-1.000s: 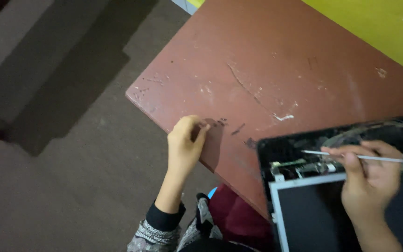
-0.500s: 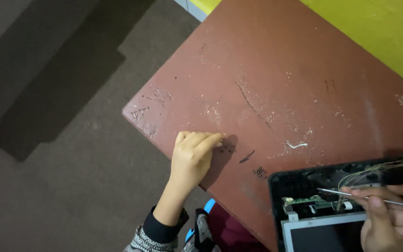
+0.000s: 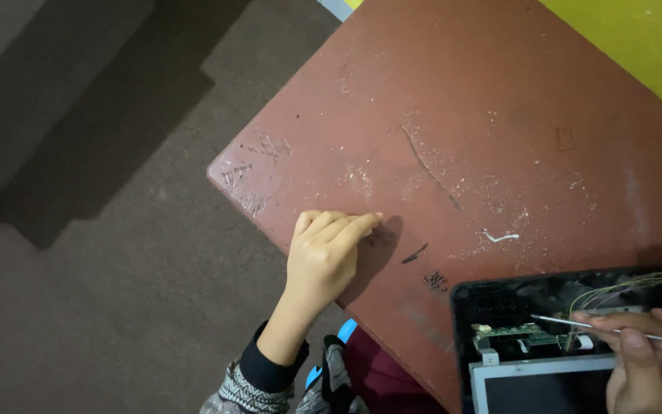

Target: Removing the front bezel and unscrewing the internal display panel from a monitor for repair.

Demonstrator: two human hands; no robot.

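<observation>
The right hand point(image 3: 657, 360) pinches a thin metal probe point(image 3: 576, 323) lying leftward over the opened device's circuit board point(image 3: 519, 335), while the left hand point(image 3: 327, 257) rests empty, fingers together, on the desk point(image 3: 499, 115) edge well apart.

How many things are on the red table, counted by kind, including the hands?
Hands: 2, left hand and right hand
Thin metal tools: 1, silver probe in the right hand
Opened devices: 1, black opened laptop
Small white scraps: 1, white scrap
Total: 5
</observation>
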